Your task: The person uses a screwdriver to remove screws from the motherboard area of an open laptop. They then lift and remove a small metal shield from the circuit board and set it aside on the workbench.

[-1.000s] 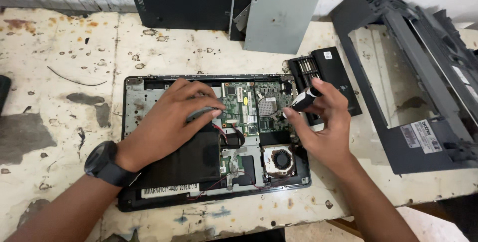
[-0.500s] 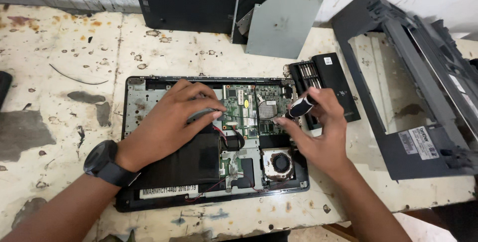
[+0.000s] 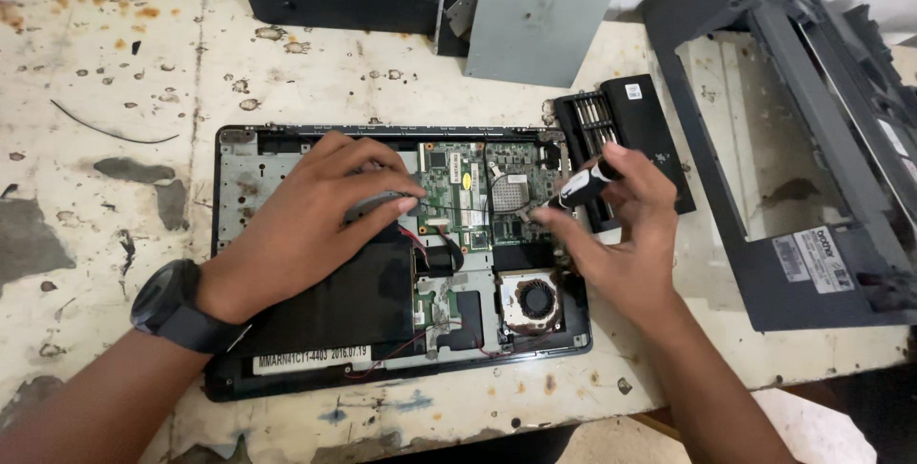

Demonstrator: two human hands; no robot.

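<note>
From the head camera, I looked down on an opened laptop base (image 3: 287, 163) lying on the stained white tabletop (image 3: 105, 73). My left hand (image 3: 306, 221), with a black wristwatch (image 3: 177, 306) at the wrist, lay flat over the left half of the laptop base, fingers loosely spread and fingertips resting near the green circuit board (image 3: 468, 192); it pinched nothing. My right hand (image 3: 626, 235) was over the right edge of the laptop base, fingers closed around a black-handled screwdriver (image 3: 583, 185) whose tip pointed down at the board. The cooling fan (image 3: 535, 300) sat in the lower right corner of the laptop base. A black bit case (image 3: 635, 125) lay just right of the laptop base, a grey metal panel (image 3: 540, 10) beyond it, and a dark plastic housing (image 3: 802, 187) farther right.
</note>
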